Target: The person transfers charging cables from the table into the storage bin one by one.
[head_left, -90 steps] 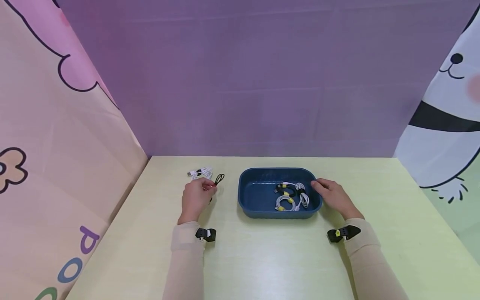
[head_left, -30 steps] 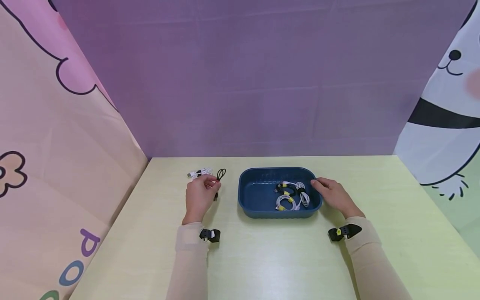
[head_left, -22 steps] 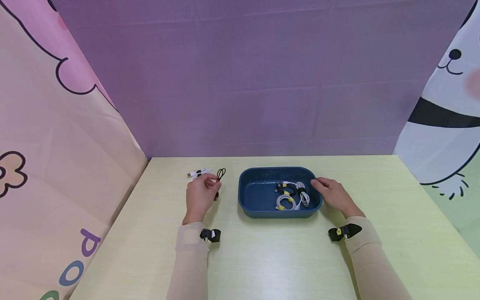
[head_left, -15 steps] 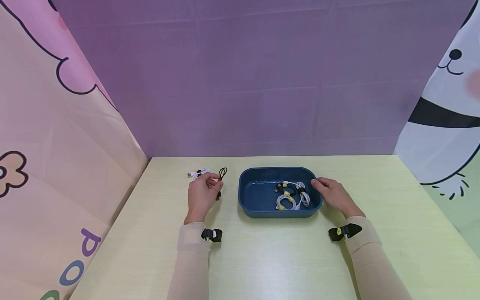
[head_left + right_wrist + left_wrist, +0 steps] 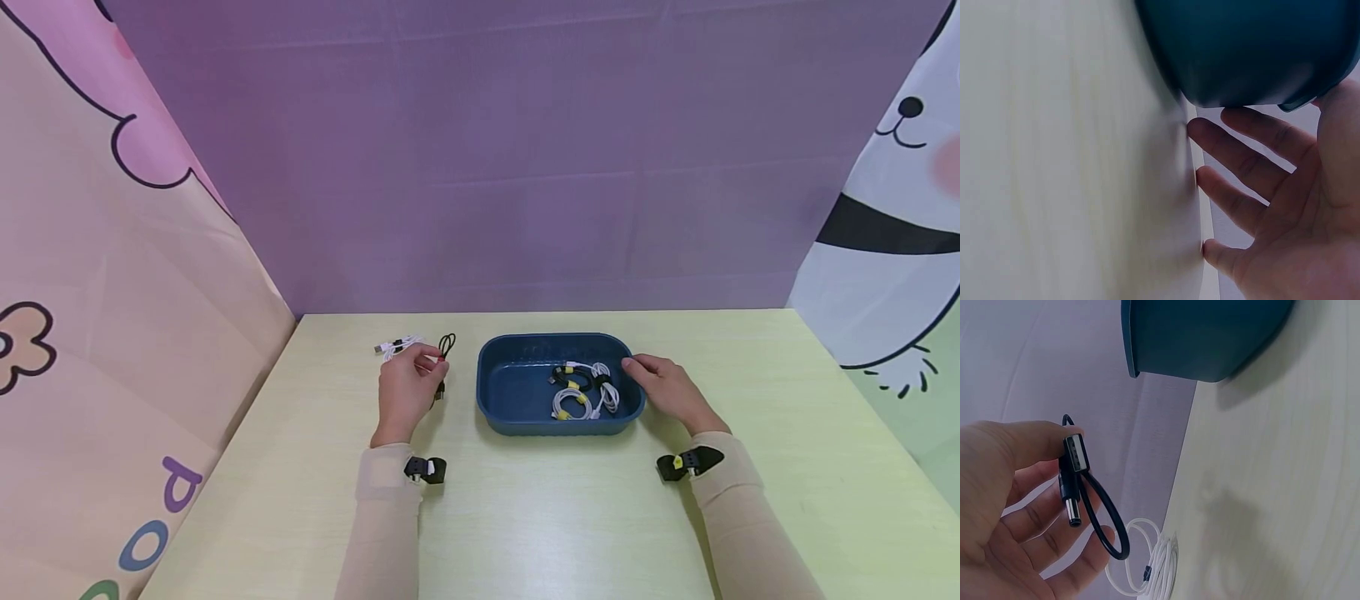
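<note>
My left hand [image 5: 407,387] pinches a black USB cable [image 5: 446,343] between thumb and fingertips, left of the blue plastic bin [image 5: 517,429]. In the left wrist view the cable's flat USB plug [image 5: 1076,453] and round barrel plug [image 5: 1072,511] hang by the thumb, with a loop below. Its bundle is held above the table. My right hand [image 5: 667,387] holds the bin's right rim, thumb over the edge and the other fingers spread along the outside wall. Inside the bin's right half lie a white cable [image 5: 606,392], a black cable [image 5: 573,382] and a pale coiled cable [image 5: 572,406] with yellow ties.
A bundled white cable [image 5: 397,345] lies on the table behind my left hand. The pale wooden table [image 5: 540,517] runs back to a purple cloth backdrop [image 5: 525,167]. Printed cloth panels [image 5: 150,292] stand along both sides.
My left hand has moved slightly right and away from me with the black cable, which now stands more upright. The right hand and the bin stay in place.
</note>
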Available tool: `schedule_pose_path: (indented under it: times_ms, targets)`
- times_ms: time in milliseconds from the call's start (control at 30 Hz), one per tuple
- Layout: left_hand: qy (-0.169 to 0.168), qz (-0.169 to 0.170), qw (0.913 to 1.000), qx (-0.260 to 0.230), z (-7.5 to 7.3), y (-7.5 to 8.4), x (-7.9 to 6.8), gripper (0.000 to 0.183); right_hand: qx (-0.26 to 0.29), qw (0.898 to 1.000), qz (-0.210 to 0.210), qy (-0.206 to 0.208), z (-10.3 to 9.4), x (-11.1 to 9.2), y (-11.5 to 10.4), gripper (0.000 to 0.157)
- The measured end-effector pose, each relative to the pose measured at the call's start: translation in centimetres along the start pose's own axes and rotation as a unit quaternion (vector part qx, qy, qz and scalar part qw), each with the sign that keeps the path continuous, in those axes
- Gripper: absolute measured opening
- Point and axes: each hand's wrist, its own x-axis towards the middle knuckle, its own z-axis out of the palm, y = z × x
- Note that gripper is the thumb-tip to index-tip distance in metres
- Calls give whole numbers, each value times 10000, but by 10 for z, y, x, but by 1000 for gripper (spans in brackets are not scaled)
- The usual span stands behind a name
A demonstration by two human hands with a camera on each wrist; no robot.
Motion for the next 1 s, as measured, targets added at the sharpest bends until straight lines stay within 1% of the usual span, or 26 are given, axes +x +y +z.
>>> schedule_pose_path:
  times_ms: [333,567,1000]
  targets:
    - [-29,36,9999,-136,1,3,-1,15,12,10000,49,-37,-1,0,-1,63]
    - [-55,3,10000,-60,2,4,-1,15,1,10000,42,-35,-1,-1,-2,63]
    - [55,207,9995,-226,7,8,-1,14,-13,10000,34,-23,-1,0,-1,64]
